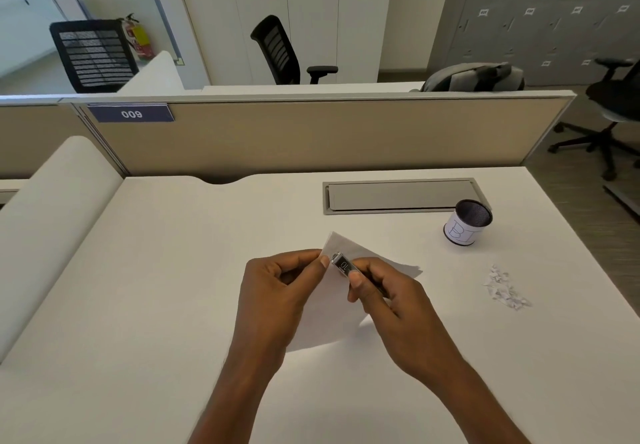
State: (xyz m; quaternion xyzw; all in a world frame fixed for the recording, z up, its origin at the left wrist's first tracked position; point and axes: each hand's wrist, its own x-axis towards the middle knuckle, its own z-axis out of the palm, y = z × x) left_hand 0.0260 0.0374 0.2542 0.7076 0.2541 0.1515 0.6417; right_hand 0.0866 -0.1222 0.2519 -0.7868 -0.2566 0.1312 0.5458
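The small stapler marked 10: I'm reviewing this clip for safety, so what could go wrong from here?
The thumb of the left hand sits right beside the head of the small black-and-silver stapler, gripped by the right hand, so it might get pinched. The white paper sheet is steadied only by the left hand's pinch, so it may slip and staple crooked. A forearm could scatter the pile of white paper scraps.

On the table (156,287), right of centre, I see a labelled mesh cup (465,223), paper scraps (505,289) below it, and a grey cable flap (398,196) just above.
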